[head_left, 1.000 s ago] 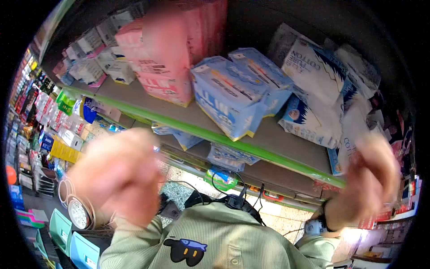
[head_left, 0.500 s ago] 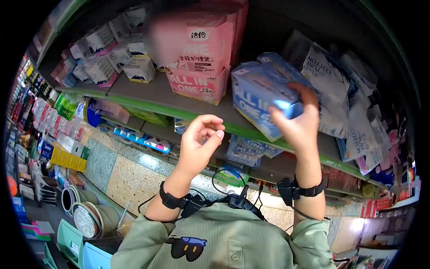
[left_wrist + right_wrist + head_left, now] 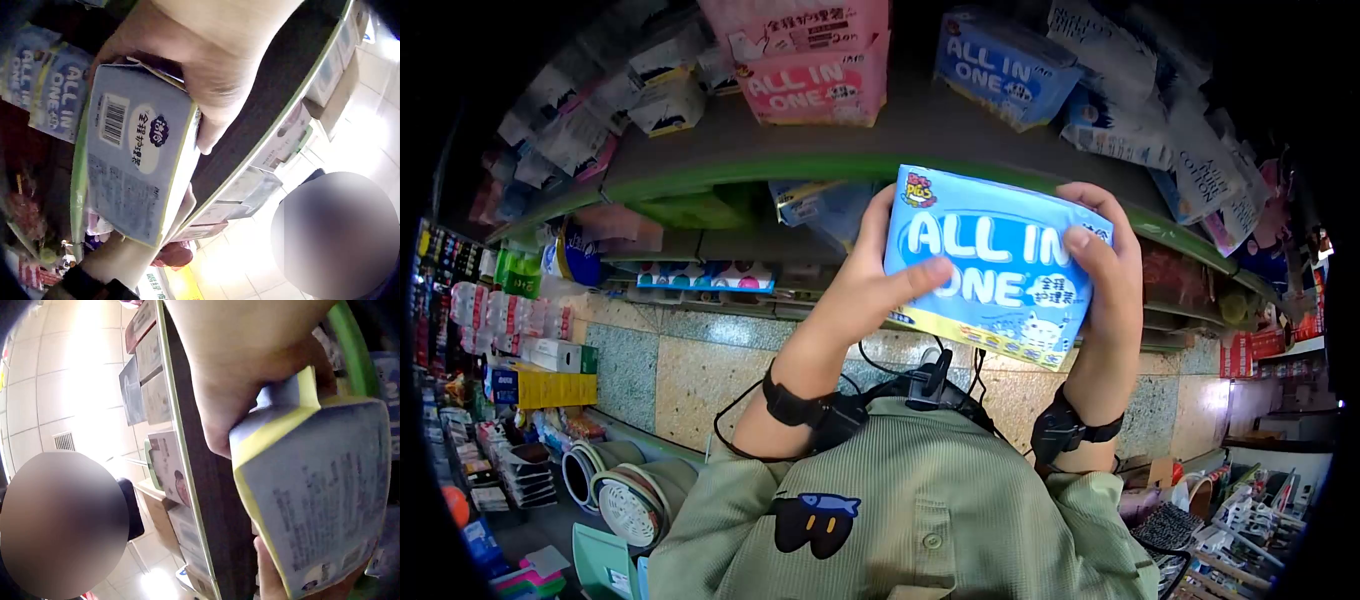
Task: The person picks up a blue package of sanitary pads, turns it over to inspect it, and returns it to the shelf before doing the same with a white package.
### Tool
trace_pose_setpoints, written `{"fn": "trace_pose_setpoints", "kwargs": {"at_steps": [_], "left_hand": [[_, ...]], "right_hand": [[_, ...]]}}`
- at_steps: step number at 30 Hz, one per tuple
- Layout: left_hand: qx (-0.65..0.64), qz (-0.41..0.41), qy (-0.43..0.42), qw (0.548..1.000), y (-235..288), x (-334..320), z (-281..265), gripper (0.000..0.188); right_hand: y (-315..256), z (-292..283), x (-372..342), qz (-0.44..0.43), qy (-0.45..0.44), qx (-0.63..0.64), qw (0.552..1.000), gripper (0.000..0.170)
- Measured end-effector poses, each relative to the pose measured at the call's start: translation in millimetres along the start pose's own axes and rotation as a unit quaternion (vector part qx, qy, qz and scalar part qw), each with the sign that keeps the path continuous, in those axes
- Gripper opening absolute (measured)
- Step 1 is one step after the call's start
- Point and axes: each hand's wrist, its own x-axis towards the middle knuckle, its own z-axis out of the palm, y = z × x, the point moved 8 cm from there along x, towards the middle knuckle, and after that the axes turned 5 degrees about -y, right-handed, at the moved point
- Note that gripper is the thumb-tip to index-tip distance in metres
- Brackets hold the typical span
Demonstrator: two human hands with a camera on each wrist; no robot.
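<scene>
A blue, soft-sided "ALL IN ONE" pack is held in front of the chest, its printed front turned up to the head view. My left hand grips its left end, thumb across the front. At the other end my right hand holds on, with the thumb pressed near the upper right corner. The left wrist view shows a barcode and small print on the pack's side. In the right wrist view, yellow edging and a folded end flap show beneath the right hand.
On the shelf beyond stand pink packs, another blue pack and white cotton packs. White boxes sit at its left. Pots and a yellow box are at left. Boxes line an upper shelf.
The right hand took hold of a blue pack on the shelf and brought it toward the body. The left hand, apart from it before, now grips its left end. The view has tilted down.
</scene>
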Motion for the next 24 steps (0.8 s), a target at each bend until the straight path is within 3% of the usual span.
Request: {"fn": "trace_pose_setpoints", "kwargs": {"at_steps": [2, 4, 5, 6, 7, 9, 10, 15, 19, 21, 24], "left_hand": [[-0.067, -0.022, -0.002, 0.998, -14.4, -8.5, -4.5, 0.074], [-0.255, -0.043, -0.008, 0.966, -29.5, -14.7, -6.8, 0.068], [-0.346, -0.050, -0.009, 0.937, -34.6, -17.2, -7.1, 0.067], [-0.440, -0.067, -0.032, 0.895, -39.0, -18.5, 0.0, 0.073], [-0.536, -0.078, -0.137, 0.829, -31.3, -22.6, 14.4, 0.075], [-0.633, -0.072, -0.217, 0.740, -26.2, -23.4, 21.6, 0.078], [-0.656, -0.061, -0.220, 0.719, -22.9, -24.8, 21.8, 0.078], [-0.681, -0.047, -0.248, 0.687, -31.2, -32.1, 21.9, 0.076], [-0.690, -0.034, -0.330, 0.644, -17.9, -40.8, 32.3, 0.077], [-0.692, -0.032, -0.333, 0.640, -18.7, -43.9, 31.9, 0.078], [-0.679, -0.032, -0.297, 0.671, -30.1, -40.3, 25.2, 0.080]], "right_hand": [[-2.3, 9.0, -8.5, -0.052, 0.004, 0.069, 0.996, 0.062], [-13.8, 23.7, -15.3, -0.100, -0.017, 0.139, 0.985, 0.077], [-16.5, 30.2, -17.7, -0.106, -0.094, 0.150, 0.979, 0.083], [-18.1, 35.4, -20.0, -0.112, -0.101, 0.118, 0.981, 0.085], [-19.1, 42.9, -22.3, -0.119, -0.109, 0.087, 0.983, 0.088], [-24.8, 58.1, -27.0, -0.140, -0.093, -0.033, 0.985, 0.096], [-24.9, 65.8, -28.3, -0.159, -0.101, -0.078, 0.979, 0.098], [-26.2, 108.2, -34.7, -0.216, -0.164, -0.246, 0.930, 0.113], [-24.0, 126.7, -35.6, -0.220, -0.178, -0.276, 0.918, 0.119], [-22.0, 129.2, -36.7, -0.221, -0.175, -0.282, 0.917, 0.121], [-21.9, 125.6, -38.2, -0.248, -0.167, -0.269, 0.915, 0.122]]}}
